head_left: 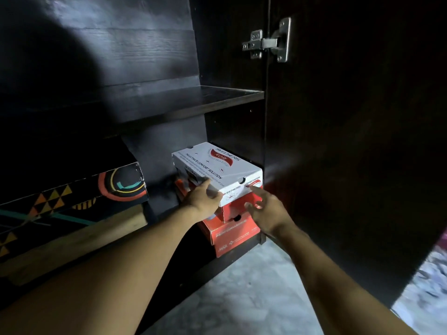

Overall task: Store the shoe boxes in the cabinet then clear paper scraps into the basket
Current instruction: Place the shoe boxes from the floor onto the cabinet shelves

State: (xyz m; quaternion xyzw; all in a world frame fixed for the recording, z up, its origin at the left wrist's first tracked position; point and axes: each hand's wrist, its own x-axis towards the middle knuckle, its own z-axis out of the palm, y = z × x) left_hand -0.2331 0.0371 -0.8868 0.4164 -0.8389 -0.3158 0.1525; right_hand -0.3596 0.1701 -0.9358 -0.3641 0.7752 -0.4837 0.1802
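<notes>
A white shoe box with red lettering lies on top of a stack of red shoe boxes in the bottom compartment of a dark cabinet. My left hand holds the white box at its near left corner, fingers under the edge. My right hand hovers just off the near right corner, fingers spread, with one fingertip close to the white box's front face. The lowest red box sticks out over the cabinet's front edge.
The open cabinet door stands on the right with a metal hinge. A bare shelf spans above the boxes. A black patterned box sits in the left compartment. Pale marbled floor lies below.
</notes>
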